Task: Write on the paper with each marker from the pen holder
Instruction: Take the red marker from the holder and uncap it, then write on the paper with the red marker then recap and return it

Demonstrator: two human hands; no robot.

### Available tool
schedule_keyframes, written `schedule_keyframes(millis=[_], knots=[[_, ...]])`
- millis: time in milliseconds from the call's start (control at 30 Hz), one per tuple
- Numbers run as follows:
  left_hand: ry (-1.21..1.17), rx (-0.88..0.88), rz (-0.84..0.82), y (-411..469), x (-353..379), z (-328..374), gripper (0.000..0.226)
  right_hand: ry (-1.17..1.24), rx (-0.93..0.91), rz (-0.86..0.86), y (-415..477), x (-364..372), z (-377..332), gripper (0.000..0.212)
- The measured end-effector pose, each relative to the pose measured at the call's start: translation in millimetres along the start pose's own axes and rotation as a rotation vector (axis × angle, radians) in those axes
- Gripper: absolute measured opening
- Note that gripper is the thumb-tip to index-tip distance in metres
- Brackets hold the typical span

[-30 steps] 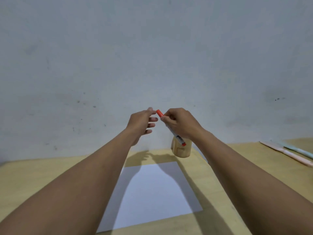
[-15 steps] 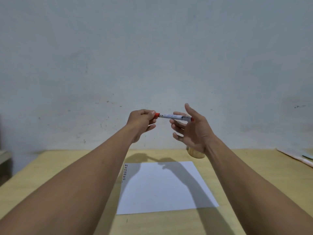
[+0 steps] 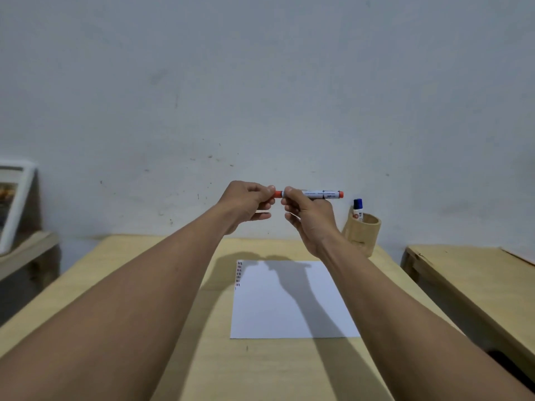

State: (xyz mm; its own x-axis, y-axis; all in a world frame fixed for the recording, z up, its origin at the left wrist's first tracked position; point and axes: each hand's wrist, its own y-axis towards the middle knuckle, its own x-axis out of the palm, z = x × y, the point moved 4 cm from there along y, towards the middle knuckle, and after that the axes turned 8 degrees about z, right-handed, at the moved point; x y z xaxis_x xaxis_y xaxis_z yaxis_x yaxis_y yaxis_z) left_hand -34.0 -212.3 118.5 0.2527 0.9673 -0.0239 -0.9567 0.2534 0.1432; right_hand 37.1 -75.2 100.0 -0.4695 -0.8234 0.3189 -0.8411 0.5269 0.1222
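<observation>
A red marker [image 3: 318, 194] with a white barrel is held level in the air above the table. My left hand [image 3: 246, 202] pinches its red cap at the left end. My right hand [image 3: 307, 218] grips the barrel just right of the cap. A white sheet of paper [image 3: 292, 308] lies on the wooden table [image 3: 162, 285] below, with a column of small dark marks along its upper left edge. A wooden pen holder [image 3: 364, 235] stands at the table's far right corner with a blue-capped marker [image 3: 358, 209] sticking out.
A second wooden table [image 3: 474, 282] stands to the right across a narrow gap. At the left, a white picture frame [image 3: 14, 204] leans on a low shelf. A grey wall rises behind the table.
My right hand, open half a second ago, has closed on the marker's barrel next to the cap. The view has tilted down and shifted, so the pen holder with the blue marker now shows.
</observation>
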Motion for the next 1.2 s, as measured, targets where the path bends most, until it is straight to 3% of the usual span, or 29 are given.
schedule_keyframes(millis=[167, 367, 500, 700, 900, 1067, 1200], knots=[[0.113, -0.034, 0.050, 1, -26, -17, 0.027, -0.054, -0.011, 0.005, 0, 5, 12, 0.006], [0.707, 0.137, 0.196, 5, -64, -56, 0.015, -0.126, 0.063, -0.062, -11, 5, 39, 0.010], [0.892, 0.108, 0.188, 0, -70, -87, 0.007, -0.232, 0.089, -0.106, -19, 9, 70, 0.009], [1.051, 0.173, 0.144, -1, -61, -122, 0.011, -0.490, 0.046, -0.055, -24, 8, 109, 0.019], [1.062, 0.174, 0.164, -8, -63, -140, 0.047, -0.701, -0.032, -0.006, -37, 6, 139, 0.021], [1.136, 0.216, 0.260, -31, -73, -151, 0.034, -0.776, -0.106, -0.037, -38, 10, 141, 0.032], [1.211, 0.223, 0.198, -37, -75, -161, 0.033, -0.847, -0.117, -0.073, -37, 13, 147, 0.032]])
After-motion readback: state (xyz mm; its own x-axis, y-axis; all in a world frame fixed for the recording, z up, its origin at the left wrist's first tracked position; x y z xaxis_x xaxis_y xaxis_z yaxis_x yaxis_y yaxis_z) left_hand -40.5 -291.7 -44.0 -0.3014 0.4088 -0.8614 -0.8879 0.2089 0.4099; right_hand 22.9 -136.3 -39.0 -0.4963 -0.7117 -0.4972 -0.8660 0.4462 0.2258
